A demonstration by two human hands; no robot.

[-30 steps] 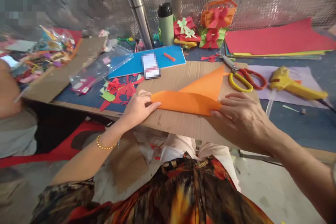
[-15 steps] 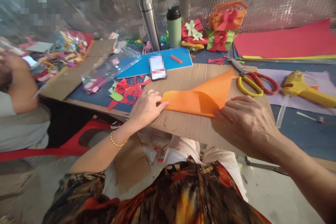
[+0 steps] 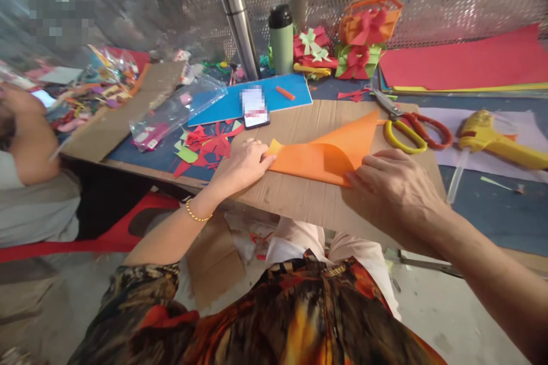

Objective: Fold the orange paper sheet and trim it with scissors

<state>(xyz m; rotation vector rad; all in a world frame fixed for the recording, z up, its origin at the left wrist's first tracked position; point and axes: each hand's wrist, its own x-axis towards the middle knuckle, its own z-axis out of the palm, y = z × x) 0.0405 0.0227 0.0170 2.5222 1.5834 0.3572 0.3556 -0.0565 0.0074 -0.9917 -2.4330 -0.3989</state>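
Note:
An orange sheet of paper [image 3: 312, 157], bent over on itself, lies on a brown cardboard sheet [image 3: 291, 205] in front of me. My left hand [image 3: 246, 165] pinches its left end between thumb and fingers, and a lighter corner sticks up there. At the near right edge, my right hand [image 3: 389, 182] is closed on the paper with curled fingers. The sheet's far right corner rises toward a pair of scissors [image 3: 411, 125] with one yellow and one red handle. Red and green paper scraps [image 3: 209, 145] lie beyond my left hand.
A yellow glue gun [image 3: 483, 131] rests on lilac paper at the right. Behind stand a steel flask [image 3: 242, 28], a green bottle [image 3: 281, 45] and paper baskets [image 3: 363, 34]. A phone [image 3: 255, 107] lies on a blue board [image 3: 291, 91]. Another person's arm [image 3: 32, 125] is at far left.
My left hand has shifted slightly to the right along the paper's end, and a lighter corner now shows above its fingers. My right hand keeps its hold. The view has tilted slightly.

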